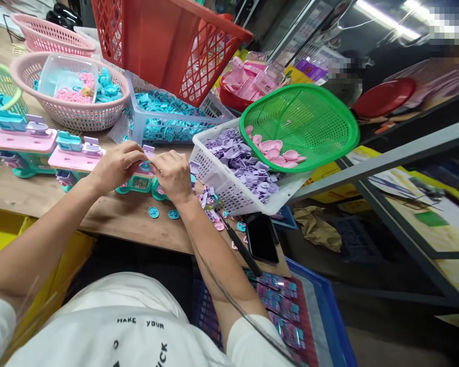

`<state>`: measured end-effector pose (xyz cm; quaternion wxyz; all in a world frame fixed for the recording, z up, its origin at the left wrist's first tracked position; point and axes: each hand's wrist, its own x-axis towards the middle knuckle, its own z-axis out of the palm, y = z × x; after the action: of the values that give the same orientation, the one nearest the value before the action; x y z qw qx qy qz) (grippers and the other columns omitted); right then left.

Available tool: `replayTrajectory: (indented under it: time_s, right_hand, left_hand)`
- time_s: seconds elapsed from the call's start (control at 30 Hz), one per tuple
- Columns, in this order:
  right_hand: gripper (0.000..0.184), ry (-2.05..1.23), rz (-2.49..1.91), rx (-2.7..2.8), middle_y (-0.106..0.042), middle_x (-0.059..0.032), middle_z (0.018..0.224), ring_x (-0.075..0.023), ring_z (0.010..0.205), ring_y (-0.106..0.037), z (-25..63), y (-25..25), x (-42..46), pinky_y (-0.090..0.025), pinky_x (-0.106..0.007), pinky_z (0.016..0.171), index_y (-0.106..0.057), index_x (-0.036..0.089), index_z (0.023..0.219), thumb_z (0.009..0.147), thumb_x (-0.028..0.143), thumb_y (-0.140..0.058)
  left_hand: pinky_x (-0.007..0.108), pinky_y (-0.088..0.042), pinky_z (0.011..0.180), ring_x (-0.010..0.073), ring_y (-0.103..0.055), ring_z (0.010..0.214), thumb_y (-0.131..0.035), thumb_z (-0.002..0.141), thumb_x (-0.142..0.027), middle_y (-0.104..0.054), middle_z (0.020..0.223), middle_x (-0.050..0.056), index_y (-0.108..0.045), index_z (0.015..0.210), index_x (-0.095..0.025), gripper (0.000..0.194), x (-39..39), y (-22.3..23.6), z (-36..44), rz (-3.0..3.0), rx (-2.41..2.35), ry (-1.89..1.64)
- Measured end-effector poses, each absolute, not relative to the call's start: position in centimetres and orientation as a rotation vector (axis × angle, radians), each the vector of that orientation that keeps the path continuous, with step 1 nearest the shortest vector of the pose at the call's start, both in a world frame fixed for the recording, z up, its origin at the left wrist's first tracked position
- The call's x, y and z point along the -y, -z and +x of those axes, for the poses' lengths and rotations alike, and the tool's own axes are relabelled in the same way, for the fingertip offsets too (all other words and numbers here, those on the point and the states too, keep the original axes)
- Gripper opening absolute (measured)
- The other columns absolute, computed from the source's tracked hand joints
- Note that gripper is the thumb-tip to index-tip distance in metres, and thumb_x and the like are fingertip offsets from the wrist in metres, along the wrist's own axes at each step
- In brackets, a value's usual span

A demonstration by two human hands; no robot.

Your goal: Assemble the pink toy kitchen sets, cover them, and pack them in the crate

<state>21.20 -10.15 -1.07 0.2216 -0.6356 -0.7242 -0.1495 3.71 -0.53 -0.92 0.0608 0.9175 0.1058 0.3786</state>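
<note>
My left hand point(117, 165) and right hand point(172, 176) are nearly together over a toy piece point(141, 179) on the tabletop point(107, 216), fingertips pinched close; I can't tell what's between them. Two teal discs point(153, 212) point(174, 214) lie just in front, and a white basket point(229, 196) of purple parts point(243, 165) sits off to the right.

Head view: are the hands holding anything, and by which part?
It cannot be told. The fingers of the left hand and right hand come together beside a small light-purple plastic piece, but they hide any hold.
</note>
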Motion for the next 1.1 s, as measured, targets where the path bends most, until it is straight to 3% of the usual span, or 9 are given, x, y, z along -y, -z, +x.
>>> replayTrajectory:
  time_s: [0.33,0.43,0.6,0.7,0.9,1.1]
  right_hand:
    - [0.028,0.315,-1.713,2.033,-0.073,-0.0072,0.126,-0.0276,0.126,-0.052,20.9,0.8,11.9,-0.033,-0.045,0.102,-0.070,0.026,0.120,0.107,0.026,-0.045]
    - [0.027,0.318,-1.735,2.023,-0.070,-0.0085,0.128,-0.0286,0.131,-0.049,20.2,0.1,12.8,-0.034,-0.046,0.105,-0.069,0.025,0.122,0.106,0.023,-0.047]
    - [0.024,0.254,-1.763,1.972,-0.070,-0.0128,0.117,-0.0277,0.113,-0.058,19.1,1.6,18.1,-0.044,-0.040,0.096,-0.071,0.019,0.118,0.102,0.030,-0.057]
    - [0.018,0.169,-1.757,1.913,-0.071,-0.0107,0.102,-0.0265,0.101,-0.061,20.7,3.9,22.0,-0.049,-0.039,0.092,-0.073,0.020,0.105,0.101,0.028,-0.058]
    - [0.021,0.283,-1.904,1.393,-0.071,-0.0100,0.093,-0.0259,0.091,-0.066,26.6,6.4,28.3,-0.054,-0.041,0.086,-0.074,0.021,0.099,0.100,0.027,-0.054]
    - [0.027,0.075,-1.997,1.440,-0.071,-0.0131,0.107,-0.0262,0.101,-0.067,26.3,8.4,28.7,-0.056,-0.041,0.093,-0.072,0.017,0.117,0.093,0.025,-0.065]
  left_hand:
    - [0.034,-0.056,0.084,0.0192,-0.066,0.094,-0.052,0.091,-0.025,-0.072,0.107,0.008,-0.072,0.101,-0.018,0.024,1.5,1.5,3.1,2.713,-0.428,-1.059]
    - [0.040,-0.055,0.090,0.0221,-0.064,0.096,-0.052,0.089,-0.024,-0.073,0.104,0.008,-0.073,0.099,-0.020,0.024,1.9,0.9,3.0,2.811,-0.448,-1.020]
    - [0.048,-0.053,0.093,0.0269,-0.062,0.104,-0.053,0.089,-0.018,-0.071,0.111,0.011,-0.072,0.106,-0.019,0.026,4.6,0.9,2.1,2.954,-0.384,-1.092]
    - [0.042,-0.055,0.085,0.0241,-0.061,0.097,-0.053,0.090,-0.014,-0.070,0.106,0.011,-0.071,0.104,-0.019,0.023,7.1,2.2,1.8,2.945,-0.248,-1.014]
    - [0.034,-0.052,0.078,0.0219,-0.058,0.088,-0.051,0.096,-0.016,-0.068,0.097,0.010,-0.069,0.101,-0.016,0.019,10.2,4.3,5.0,2.915,-0.068,-0.812]
    - [0.038,-0.049,0.083,0.0262,-0.058,0.093,-0.058,0.097,-0.026,-0.068,0.105,0.014,-0.070,0.112,-0.011,0.024,12.2,5.4,11.3,2.975,-0.081,-0.642]
